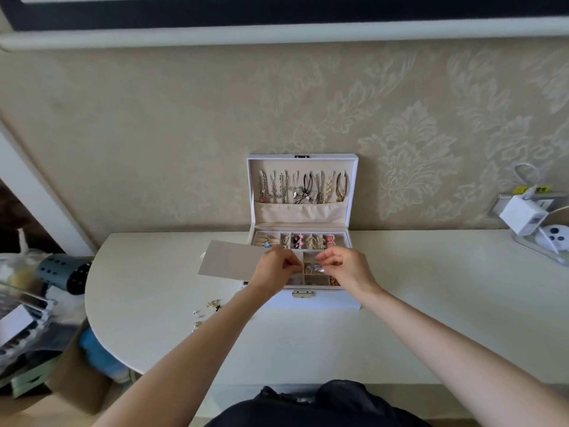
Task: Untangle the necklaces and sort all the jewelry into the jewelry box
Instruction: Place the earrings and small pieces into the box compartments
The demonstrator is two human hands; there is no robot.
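Note:
A white jewelry box (pixel 320 303) stands open against the wall on the white table (pixel 431 303). Several necklaces (pixel 303 186) hang inside its raised lid (pixel 251 192). Earrings and rings fill the tray compartments (pixel 295 240). Both hands hover over the front compartments. My left hand (pixel 275 268) has curled fingers that pinch something small, too tiny to identify. My right hand (pixel 346 266) pinches a small pale blue jewelry piece (pixel 314 267) with thumb and fingertips. Loose small jewelry pieces (pixel 209 308) lie on the table left of my left forearm.
A grey card (pixel 229 260) leans against the box's left side. A white charger (pixel 522 215) and a round white device (pixel 552 237) sit at the far right. Left of the table are a blue perforated cylinder (pixel 66 272), bags and boxes.

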